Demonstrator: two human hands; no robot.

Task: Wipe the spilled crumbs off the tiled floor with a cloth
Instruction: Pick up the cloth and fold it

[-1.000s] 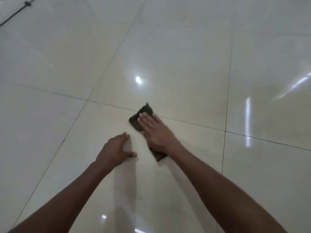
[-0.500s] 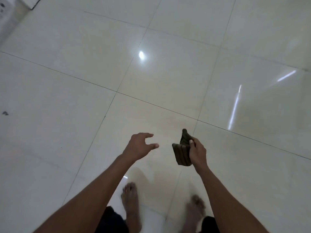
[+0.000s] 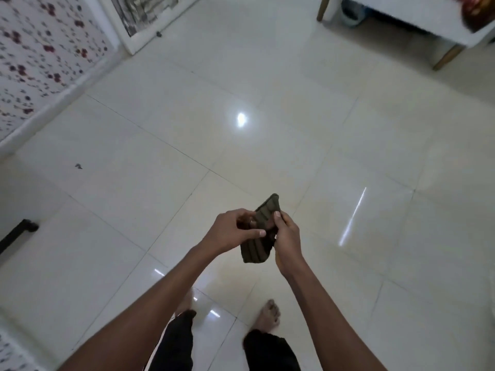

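A dark olive folded cloth (image 3: 257, 250) hangs in the air above the glossy cream tiled floor (image 3: 267, 145), in front of my body. My left hand (image 3: 233, 234) grips its left side with curled fingers and thumb. My right hand (image 3: 286, 236) pinches its right edge, thumb on top. A small dark speck (image 3: 78, 166) lies on a tile at the far left. No other crumbs are visible on the floor. My bare feet (image 3: 269, 315) stand on the tiles below the hands.
A flower-patterned panel (image 3: 37, 54) lines the upper left. White furniture on wooden legs (image 3: 444, 58) stands at the upper right, with a pale bucket (image 3: 352, 13) beneath it. A black bar (image 3: 18, 231) lies at the left edge. Open floor stretches ahead.
I have risen from the floor. The cloth, pressed flat on the tile by my right hand a second ago, is lifted, and my left hand has come over to grip it too.
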